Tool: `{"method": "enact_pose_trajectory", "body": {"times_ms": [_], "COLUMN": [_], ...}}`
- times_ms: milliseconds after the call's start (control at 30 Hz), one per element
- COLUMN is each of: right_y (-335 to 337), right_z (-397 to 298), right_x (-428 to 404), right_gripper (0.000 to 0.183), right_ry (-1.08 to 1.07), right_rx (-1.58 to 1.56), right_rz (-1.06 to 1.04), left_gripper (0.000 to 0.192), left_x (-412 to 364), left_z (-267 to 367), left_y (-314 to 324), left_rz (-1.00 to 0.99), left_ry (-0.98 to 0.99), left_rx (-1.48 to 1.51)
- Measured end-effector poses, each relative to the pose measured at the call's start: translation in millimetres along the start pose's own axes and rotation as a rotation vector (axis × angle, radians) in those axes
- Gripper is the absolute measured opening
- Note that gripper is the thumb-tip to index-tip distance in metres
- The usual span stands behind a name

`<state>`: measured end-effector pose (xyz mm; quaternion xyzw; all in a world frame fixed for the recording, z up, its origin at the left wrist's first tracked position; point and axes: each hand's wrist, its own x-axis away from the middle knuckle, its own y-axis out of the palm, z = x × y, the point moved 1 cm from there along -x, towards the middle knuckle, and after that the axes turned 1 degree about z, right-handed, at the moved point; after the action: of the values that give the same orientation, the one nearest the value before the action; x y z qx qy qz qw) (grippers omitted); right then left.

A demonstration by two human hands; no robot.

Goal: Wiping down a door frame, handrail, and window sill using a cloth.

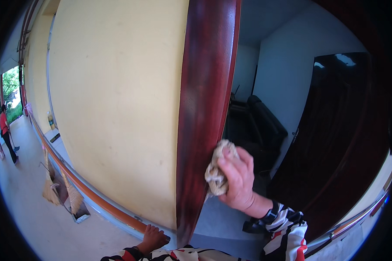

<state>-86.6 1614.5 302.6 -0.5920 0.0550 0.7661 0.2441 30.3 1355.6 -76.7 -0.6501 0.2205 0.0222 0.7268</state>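
Observation:
My right hand (238, 177) grips a crumpled, light-coloured cloth (218, 173). The cloth is pressed to the inner edge of a glossy dark red wooden door frame (204, 107), at about the middle of its visible height. My fingers are spread over the cloth and hide part of it. Low in the view, my left hand (152, 238) is curled over the near end of an orange-brown handrail (107, 210), left of the frame's foot. Fine droplets or specks show on the frame's upper surface.
Beyond the doorway is a dark sofa (264, 124); a dark door (330, 130) stands at right. A pale yellow wall (117, 98) adjoins the frame. Brooms (72, 195) and a dustpan (81, 213) hang near the rail. A bottle (50, 120) sits on the sill; a person (6, 130) stands down the corridor.

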Motion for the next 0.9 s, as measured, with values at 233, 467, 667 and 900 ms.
{"method": "enact_pose_trajectory", "body": {"times_ms": [233, 467, 667, 900], "right_y": [2.3, -0.7, -22.1, 4.2], "right_z": [11.9, 74.7, 98.7, 89.5], "right_x": [-10.3, -166.5, -260.6, -164.1], "right_gripper": [0.067, 0.059, 0.05, 0.049], "right_ry": [0.037, -0.158, -0.098, -0.168], "right_rx": [-0.098, -0.013, -0.006, -0.094], "right_rz": [0.03, 0.317, 0.397, 0.403], "left_gripper": [0.032, 0.031, 0.03, 0.035], "left_x": [-8.1, 0.4, -4.4, -5.7], "left_z": [0.5, -3.9, -3.1, -0.6], "left_y": [-3.1, -3.5, -2.9, -9.5], "left_rz": [-0.141, -0.13, -0.109, -0.162], "left_ry": [-0.05, -0.063, -0.018, -0.045], "left_rx": [-0.009, 0.022, 0.032, -0.053]}}
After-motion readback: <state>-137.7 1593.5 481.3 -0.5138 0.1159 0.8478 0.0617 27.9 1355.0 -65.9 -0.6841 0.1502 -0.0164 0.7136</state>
